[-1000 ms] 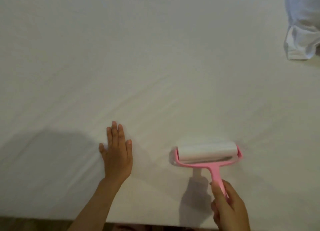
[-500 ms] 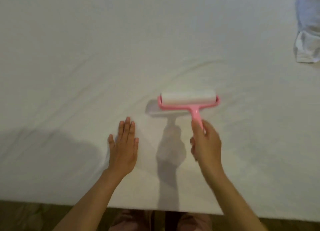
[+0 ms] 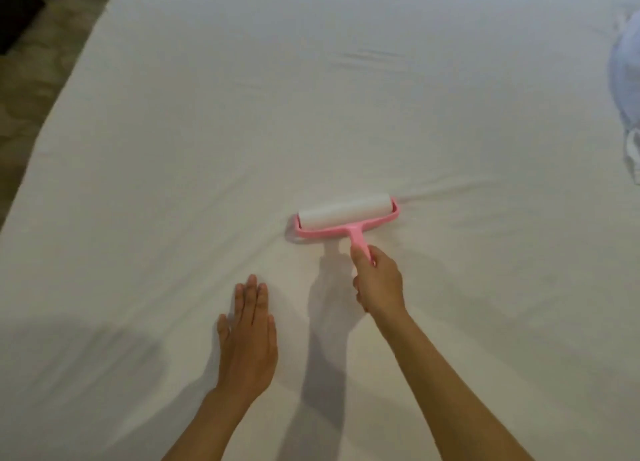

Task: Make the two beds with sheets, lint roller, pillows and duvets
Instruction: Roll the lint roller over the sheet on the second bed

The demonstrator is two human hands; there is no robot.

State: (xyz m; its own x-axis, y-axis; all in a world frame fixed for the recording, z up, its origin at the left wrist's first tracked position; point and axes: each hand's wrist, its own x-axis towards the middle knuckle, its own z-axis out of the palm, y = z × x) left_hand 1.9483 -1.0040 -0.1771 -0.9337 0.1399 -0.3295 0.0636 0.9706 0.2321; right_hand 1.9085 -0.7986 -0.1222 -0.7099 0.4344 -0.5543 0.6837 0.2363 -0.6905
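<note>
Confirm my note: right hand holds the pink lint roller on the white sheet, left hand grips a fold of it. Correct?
No: the head view shows the left hand lying flat on the white sheet, fingers straight, gripping nothing. The right hand does hold the pink lint roller on it.

Pink lint roller (image 3: 346, 218) with a white roll sits down on the white sheet (image 3: 242, 114) mid-bed, roll lying crosswise, handle pointing back at me in my right hand (image 3: 379, 280), and the sheet's mostly smooth, just faint creases.
</note>
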